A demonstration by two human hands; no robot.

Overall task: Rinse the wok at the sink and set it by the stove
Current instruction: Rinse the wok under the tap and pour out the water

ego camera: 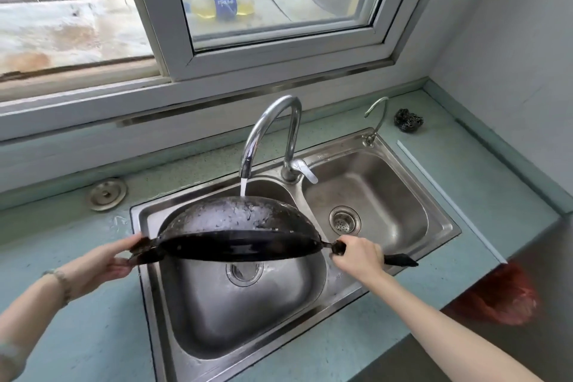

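Observation:
A black wok (235, 220) is held upside down and tilted over the left basin of the steel double sink (446, 236). Water runs from the tall chrome tap (269, 130) onto the wok's wet rounded underside. My left hand (102, 263) grips the small ear handle on the wok's left side. My right hand (356, 257) is closed around the long dark handle on the right, whose end sticks out past my fingers. No stove is in view.
A small second tap (376, 118) and a dark steel scourer (408, 119) sit behind the right basin. A round metal cover (107, 194) lies on the green counter at left. A red plastic bag (496, 298) hangs at the counter's right edge. A window runs along behind the sink.

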